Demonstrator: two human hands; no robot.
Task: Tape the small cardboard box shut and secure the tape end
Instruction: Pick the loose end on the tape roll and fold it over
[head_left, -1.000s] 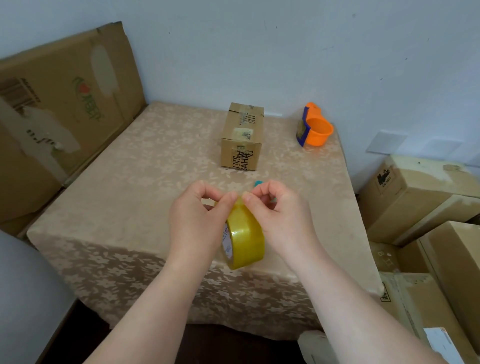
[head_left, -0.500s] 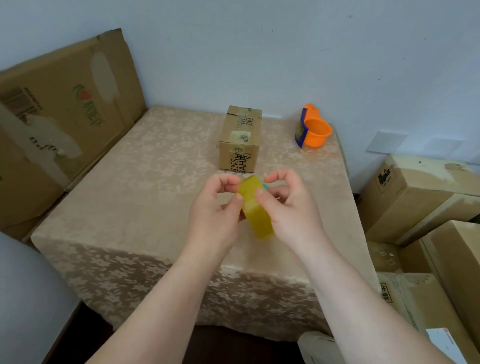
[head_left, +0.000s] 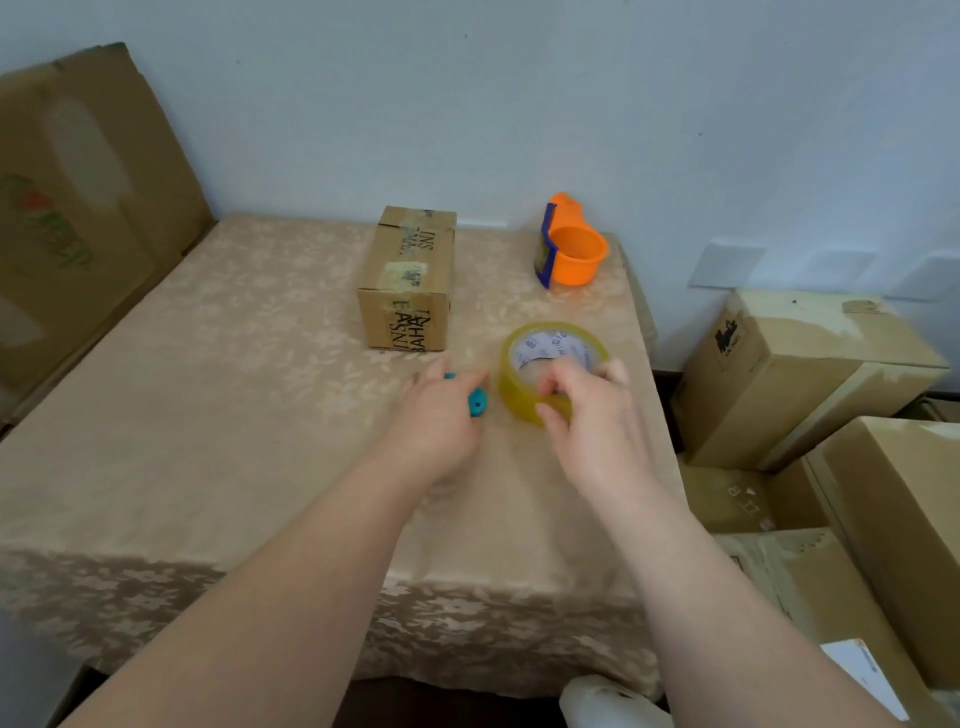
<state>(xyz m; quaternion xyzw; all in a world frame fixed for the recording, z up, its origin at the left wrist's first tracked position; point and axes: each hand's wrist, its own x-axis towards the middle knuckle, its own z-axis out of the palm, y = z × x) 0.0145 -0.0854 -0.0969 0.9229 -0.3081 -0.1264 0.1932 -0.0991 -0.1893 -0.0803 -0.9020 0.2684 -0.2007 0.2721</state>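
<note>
The small cardboard box (head_left: 408, 280) stands at the back middle of the table, with old tape and black print on it. A yellowish tape roll (head_left: 540, 345) rests on the cloth to the box's right front. My right hand (head_left: 592, 415) grips its near rim, fingers inside the core. My left hand (head_left: 431, 415) lies just left of the roll, fingers curled over a small teal tool (head_left: 478, 402) whose ends stick out on either side. Both hands are blurred.
The table (head_left: 234, 389) has a beige flowered cloth. An orange cup with a blue holder (head_left: 571, 249) stands at the back right. A large flattened carton (head_left: 78, 208) leans at the left. Stacked cartons (head_left: 805, 374) crowd the floor on the right.
Both hands held the tape roll up in front of me; now the roll is down on the table under my right hand. My left hand has let go of it and come onto the teal tool.
</note>
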